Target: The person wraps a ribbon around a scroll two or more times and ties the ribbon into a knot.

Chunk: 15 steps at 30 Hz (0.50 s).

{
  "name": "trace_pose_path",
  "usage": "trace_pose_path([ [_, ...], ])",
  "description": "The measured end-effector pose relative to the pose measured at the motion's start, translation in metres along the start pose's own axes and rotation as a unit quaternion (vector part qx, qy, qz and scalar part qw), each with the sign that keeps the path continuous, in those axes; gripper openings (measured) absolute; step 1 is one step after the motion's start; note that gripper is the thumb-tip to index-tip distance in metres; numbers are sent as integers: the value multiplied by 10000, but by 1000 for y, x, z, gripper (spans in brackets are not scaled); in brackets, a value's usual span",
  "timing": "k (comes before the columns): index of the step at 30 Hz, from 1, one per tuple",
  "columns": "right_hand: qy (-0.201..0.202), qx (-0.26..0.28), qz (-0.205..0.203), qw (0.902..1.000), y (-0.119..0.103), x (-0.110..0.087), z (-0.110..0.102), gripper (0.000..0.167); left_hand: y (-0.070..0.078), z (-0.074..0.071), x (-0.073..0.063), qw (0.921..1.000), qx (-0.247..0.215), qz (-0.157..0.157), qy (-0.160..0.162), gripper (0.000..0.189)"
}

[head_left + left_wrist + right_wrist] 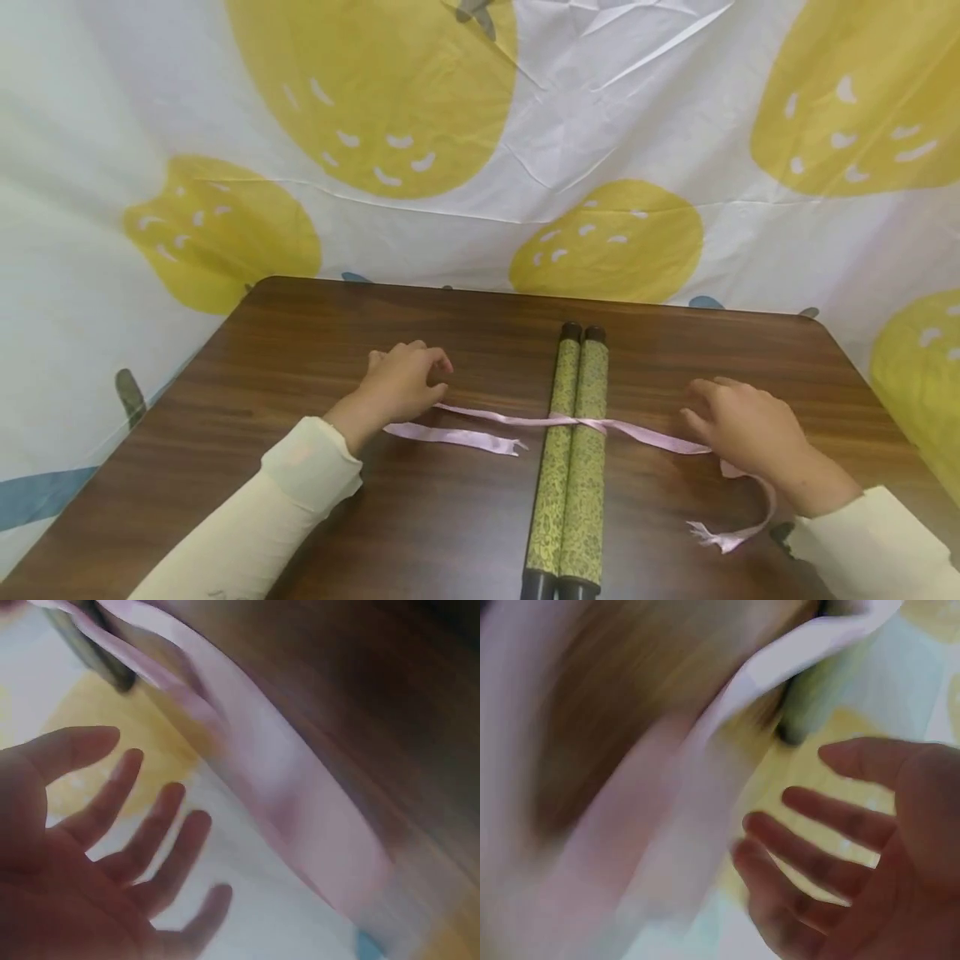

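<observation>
Two rolled scrolls covered in yellow-green patterned cloth, a left one (552,492) and a right one (584,492), lie side by side with black end knobs. Across their middle runs a pink ribbon (652,438), crossed over itself on top. My left hand (397,383) hovers at the ribbon's left part, its fingers loosely bent. In the left wrist view that hand (112,847) has spread fingers and the ribbon (262,750) passes beside them. My right hand (753,429) is above the ribbon's right part; in the right wrist view its relaxed fingers (817,859) hold nothing.
The brown wooden table (450,517) has rounded far corners. Behind it hangs a white cloth (420,237) printed with large yellow fruit. One frayed ribbon end lies left of the scrolls, the other curls near the right sleeve (873,546).
</observation>
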State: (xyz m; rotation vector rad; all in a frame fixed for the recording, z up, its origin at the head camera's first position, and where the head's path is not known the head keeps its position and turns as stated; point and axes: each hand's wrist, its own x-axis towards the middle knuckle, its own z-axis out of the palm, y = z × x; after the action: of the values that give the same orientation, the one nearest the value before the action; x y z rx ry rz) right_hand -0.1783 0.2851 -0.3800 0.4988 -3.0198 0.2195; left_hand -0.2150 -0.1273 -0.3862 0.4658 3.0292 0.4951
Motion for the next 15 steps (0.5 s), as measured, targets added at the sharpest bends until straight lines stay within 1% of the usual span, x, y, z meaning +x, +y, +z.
trace_pose_path([
  [2,-8,439,-419,9982,-19,10,5,45,17,4,1,9997,-50,229,47,23],
  [4,-148,978,-850,9915,-35,20,12,55,35,10,4,9983,-196,541,-44,23],
  [6,-322,1398,-1135,9831,-46,28,19,63,52,19,8,9959,-378,793,-214,25],
  [8,-375,1600,-1308,9777,-53,35,24,66,65,29,13,9938,-502,912,-390,27],
  [11,-463,1720,-1416,9738,-57,41,30,68,76,40,19,9926,-501,952,-560,29],
  [13,-478,1750,-1424,9731,-58,42,33,69,78,43,20,9932,-432,914,-571,29],
  [15,-530,1783,-1419,9723,-59,44,34,69,78,44,20,9941,-351,869,-538,27],
])
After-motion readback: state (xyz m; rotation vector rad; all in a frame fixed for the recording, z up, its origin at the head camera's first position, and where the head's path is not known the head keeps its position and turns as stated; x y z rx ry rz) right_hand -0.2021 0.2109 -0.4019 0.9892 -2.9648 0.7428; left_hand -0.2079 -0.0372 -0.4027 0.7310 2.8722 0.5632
